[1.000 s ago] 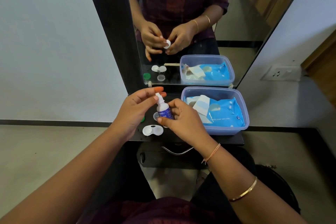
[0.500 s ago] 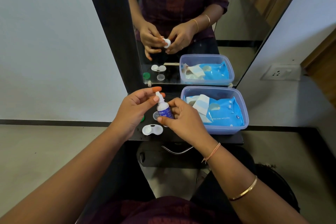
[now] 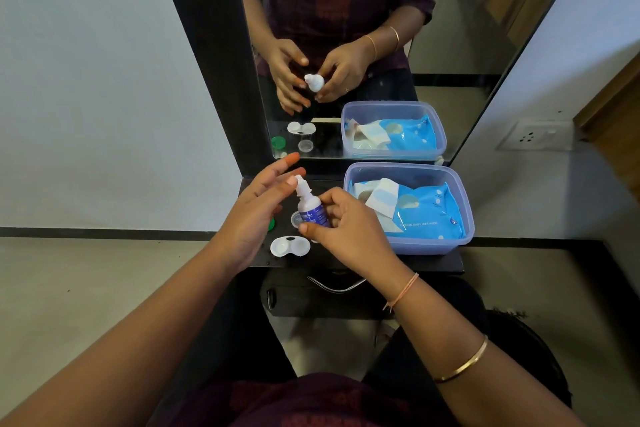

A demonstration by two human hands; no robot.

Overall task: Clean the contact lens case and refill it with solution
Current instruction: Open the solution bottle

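My right hand grips a small solution bottle with a blue label, held upright above the black shelf. My left hand is beside it with straight fingers, its thumb touching the bottle's white tip. The white contact lens case lies open on the shelf just below both hands. A clear round cap sits behind the case, and a green cap is mostly hidden under my left hand.
A clear plastic tub with a blue wet-wipes pack stands on the shelf's right part. A mirror rises right behind the shelf. A drawer handle sits below the front edge.
My left fingers have straightened and spread a little away from the bottle's tip, which they pinched before. The bottle and my right hand have stayed in place.
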